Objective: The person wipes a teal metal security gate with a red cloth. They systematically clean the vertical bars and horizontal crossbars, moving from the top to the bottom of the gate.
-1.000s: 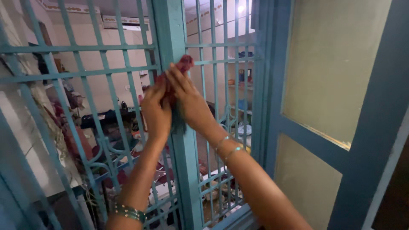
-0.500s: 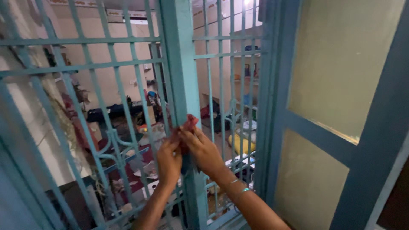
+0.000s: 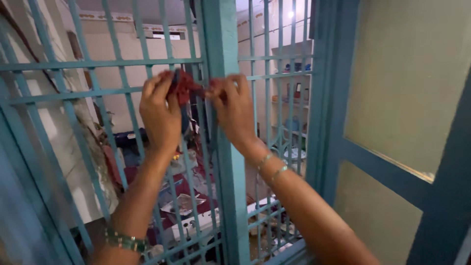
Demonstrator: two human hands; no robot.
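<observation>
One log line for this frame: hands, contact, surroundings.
left hand: grips red cloth | right hand: pinches cloth's other end | cloth: around teal post of window grille | shutter: open, right

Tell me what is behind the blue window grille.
Behind the grille is a room: a pale back wall, shelves on the right, and cluttered things on the floor. The left hand, right hand and red cloth cover part of it.

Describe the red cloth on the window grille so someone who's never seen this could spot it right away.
Start at the teal window grille and find its thick upright post. At about upper-bar height, the left hand and right hand pinch a crumpled cloth just left of that post. It is the only dark red thing against the teal bars.
</observation>
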